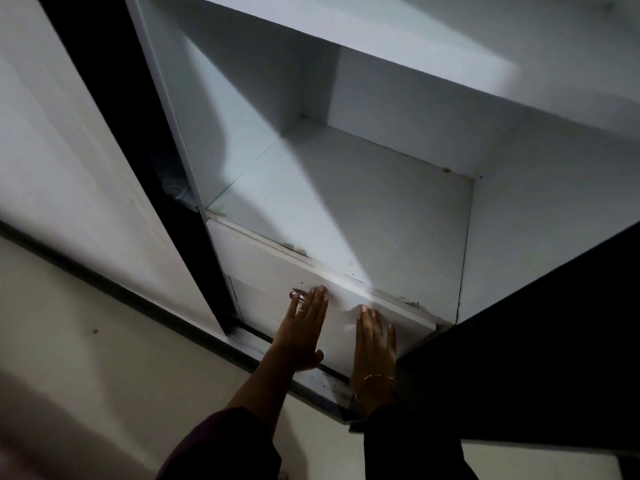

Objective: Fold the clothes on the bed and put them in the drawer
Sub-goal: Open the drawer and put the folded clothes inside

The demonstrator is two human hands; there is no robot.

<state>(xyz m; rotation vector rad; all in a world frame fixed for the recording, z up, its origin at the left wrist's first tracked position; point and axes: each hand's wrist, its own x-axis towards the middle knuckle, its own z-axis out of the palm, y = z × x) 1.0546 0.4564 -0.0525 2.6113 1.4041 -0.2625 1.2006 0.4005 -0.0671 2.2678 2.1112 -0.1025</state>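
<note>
White laminate fills most of what I see: a wardrobe (pixel 519 202) with its drawer (pixel 263 271) in the lower middle of the frame. I have both hands flat against the drawer front. My left hand (pixel 304 330) lies with fingers straight and close together, fingertips just beside a small shiny metal handle (pixel 298 294) near the upper edge of the front, thumb spread out to the side. My right hand (pixel 375 344) lies just to the right of it, fingers also straight and pressed to the panel, holding nothing; thin bracelets (pixel 377 377) circle that wrist. Dark sleeves (pixel 228 445) cover both forearms at the bottom of the frame.

Above the drawer, the open compartment (pixel 346 209) shows only its bare white floor, crossed by a bright wedge of light, with chipped edging along its front lip. I cannot see inside the drawer from here, so I cannot tell what it holds. No clothes show anywhere in my view.

A dark door panel (pixel 536 341) stands at the lower right, touching nothing I can make out. A black vertical strip (pixel 145 133) runs down the upper left beside a pale sliding door (pixel 52 116), and pale floor (pixel 86 341) fills the lower left.
</note>
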